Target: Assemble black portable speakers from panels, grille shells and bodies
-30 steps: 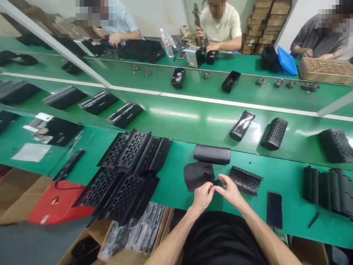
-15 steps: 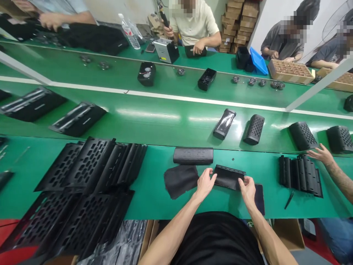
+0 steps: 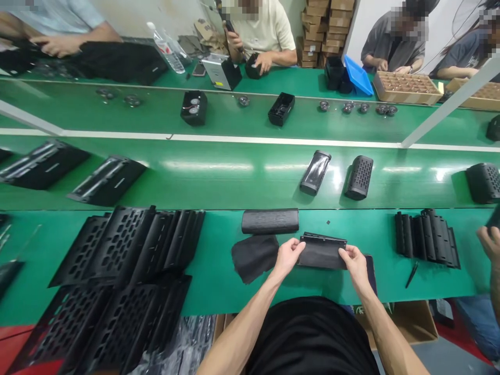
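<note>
My left hand [image 3: 289,256] pinches the left end of a black rectangular shell piece [image 3: 322,253], and my right hand [image 3: 354,263] grips its right end. A dark sheet lies over the inside of the piece, and a slotted edge shows along its far side. Left of my left hand lies a black cloth sheet [image 3: 255,256] on the green table. Just beyond the cloth is a closed-looking black perforated shell [image 3: 270,221]. A dark flat object [image 3: 371,272] is partly hidden behind my right wrist.
Stacked perforated black panels [image 3: 121,245] fill the left. Ribbed black shells [image 3: 426,237] and a pen [image 3: 411,275] lie right. Beyond, a green conveyor [image 3: 234,177] carries black housings [image 3: 360,177]. A co-worker's hand [image 3: 490,242] is at the right edge; other people sit across.
The shell piece has shifted slightly left and turned, its dark inner sheet now facing me more. The co-worker's hand at the right moved away, and one perforated housing has left the conveyor there.
</note>
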### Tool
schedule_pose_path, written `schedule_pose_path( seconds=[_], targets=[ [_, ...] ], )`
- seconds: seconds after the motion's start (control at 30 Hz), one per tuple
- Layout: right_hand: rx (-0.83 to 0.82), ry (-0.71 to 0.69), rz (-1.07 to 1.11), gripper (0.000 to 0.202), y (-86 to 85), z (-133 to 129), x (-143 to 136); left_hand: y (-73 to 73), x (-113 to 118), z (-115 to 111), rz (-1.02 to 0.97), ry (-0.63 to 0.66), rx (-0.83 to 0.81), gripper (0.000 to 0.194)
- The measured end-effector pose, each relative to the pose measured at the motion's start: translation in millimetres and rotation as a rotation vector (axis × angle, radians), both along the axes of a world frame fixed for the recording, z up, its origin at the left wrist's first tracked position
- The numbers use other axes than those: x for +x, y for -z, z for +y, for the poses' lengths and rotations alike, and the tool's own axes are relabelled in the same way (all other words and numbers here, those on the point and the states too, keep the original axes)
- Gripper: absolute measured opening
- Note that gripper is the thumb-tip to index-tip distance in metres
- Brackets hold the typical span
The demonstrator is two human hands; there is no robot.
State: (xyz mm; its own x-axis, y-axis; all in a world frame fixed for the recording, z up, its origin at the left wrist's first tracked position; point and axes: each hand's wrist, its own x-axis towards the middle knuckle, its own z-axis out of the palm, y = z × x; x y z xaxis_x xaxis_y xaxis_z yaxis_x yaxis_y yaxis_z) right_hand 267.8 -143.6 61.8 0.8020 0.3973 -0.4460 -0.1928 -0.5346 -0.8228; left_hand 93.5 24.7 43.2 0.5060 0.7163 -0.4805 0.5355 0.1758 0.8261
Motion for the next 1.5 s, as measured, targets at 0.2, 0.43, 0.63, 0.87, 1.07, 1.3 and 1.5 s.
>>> schedule_pose_path(
  seconds=[0.2,0.43,0.63,0.87,1.07,1.3,1.5],
  targets=[
    [0.077,-0.053,0.124,0.057,-22.0,2,-2,-26.3,-19,-1,-0.136,-0.047,-0.131,0.048],
    [0.087,-0.072,0.131,0.057,-40.1,8,-4,-34.1,-27,-6,-0.247,-0.106,-0.265,0.05],
    [0.148,-0.105,0.169,0.057,-44.2,3,-2,-44.5,-34,-8,-0.317,-0.143,-0.333,0.05],
    [0.149,-0.14,0.093,0.054,-58.3,4,-3,-49.9,-45,-8,-0.417,-0.139,-0.391,0.047],
    [0.146,-0.137,0.065,0.054,-64.2,7,-2,-49.6,-49,-7,-0.41,-0.114,-0.326,0.047],
    [0.17,-0.134,0.093,0.06,-66.4,5,0,-52.7,-52,-4,-0.514,-0.066,-0.381,0.048],
    [0.168,-0.14,0.096,0.059,-67.5,4,2,-55.4,-52,-3,-0.562,-0.068,-0.43,0.047]
  ],
)
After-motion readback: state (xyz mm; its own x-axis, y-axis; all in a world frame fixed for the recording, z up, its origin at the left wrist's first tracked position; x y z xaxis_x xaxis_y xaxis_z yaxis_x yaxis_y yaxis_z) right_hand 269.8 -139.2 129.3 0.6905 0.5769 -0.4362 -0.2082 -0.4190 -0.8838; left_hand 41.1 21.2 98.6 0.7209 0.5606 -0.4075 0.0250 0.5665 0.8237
